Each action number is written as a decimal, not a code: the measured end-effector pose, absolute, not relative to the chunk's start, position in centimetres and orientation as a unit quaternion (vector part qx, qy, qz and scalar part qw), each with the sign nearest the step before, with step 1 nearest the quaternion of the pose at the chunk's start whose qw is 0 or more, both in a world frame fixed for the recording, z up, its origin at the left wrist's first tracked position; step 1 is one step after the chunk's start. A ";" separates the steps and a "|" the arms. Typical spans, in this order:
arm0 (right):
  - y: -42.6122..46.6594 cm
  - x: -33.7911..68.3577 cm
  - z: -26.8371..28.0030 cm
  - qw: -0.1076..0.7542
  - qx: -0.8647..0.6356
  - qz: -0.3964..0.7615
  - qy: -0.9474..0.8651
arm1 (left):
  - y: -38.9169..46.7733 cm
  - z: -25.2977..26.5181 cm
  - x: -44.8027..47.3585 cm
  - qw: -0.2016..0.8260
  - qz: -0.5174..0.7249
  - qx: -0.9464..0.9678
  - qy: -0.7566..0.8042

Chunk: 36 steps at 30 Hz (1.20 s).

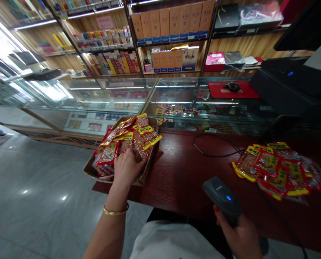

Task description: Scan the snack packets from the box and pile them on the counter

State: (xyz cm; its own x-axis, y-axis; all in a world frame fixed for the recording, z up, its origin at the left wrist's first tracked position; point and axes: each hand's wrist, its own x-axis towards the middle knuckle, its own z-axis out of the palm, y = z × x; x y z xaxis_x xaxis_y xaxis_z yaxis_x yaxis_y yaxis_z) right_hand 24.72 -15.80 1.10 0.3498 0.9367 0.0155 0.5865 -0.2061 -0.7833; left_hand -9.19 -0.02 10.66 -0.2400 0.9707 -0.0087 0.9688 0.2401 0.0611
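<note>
Glossy, crinkled snack packets, flat rectangles of clear and red film with yellow ends, heap above the rim of an open cardboard box. The box is plain brown, straight-walled, and sits toward eight o'clock from the middle of the view, at the left end of a dark red-brown table with a fine wood grain and a dull sheen.

The left hand comes in from seven o'clock and lies over the near part of the heap, fingers half curled and dipping among the packets; whether they have hold of one cannot be told. A smooth, round, gold-coloured bracelet rings that wrist.

The right hand, toward five o'clock, is wrapped round the handle of a handheld scanner, a matt dark-grey plastic body with a rounded, blunt head and a small glowing blue light. The head tilts up toward ten o'clock.

Between three and four o'clock, a loose pile of similar packets spreads on the tabletop, shiny and overlapping. A thin black cable loops just beside it.

Toward two o'clock, a rounded black mouse rests on a flat red mat, on the clear glass counter. At twelve o'clock, tall orange-tan boxes with blue bases stand in a row on wood-backed shelving. Toward eight o'clock, beyond the box, spreads a polished grey floor.
</note>
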 end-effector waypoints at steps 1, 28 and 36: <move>-15.9 24.8 1.0 0.362 -0.737 0.246 -0.515 | -0.1 10.7 -9.2 0.005 0.021 0.609 0.793; -16.2 25.2 0.4 0.384 -0.728 0.232 -0.518 | -1.6 13.2 -12.6 0.123 0.165 0.589 0.781; -15.9 26.0 0.0 0.363 -0.722 0.196 -0.555 | -0.5 14.4 -4.9 0.400 0.451 0.599 0.527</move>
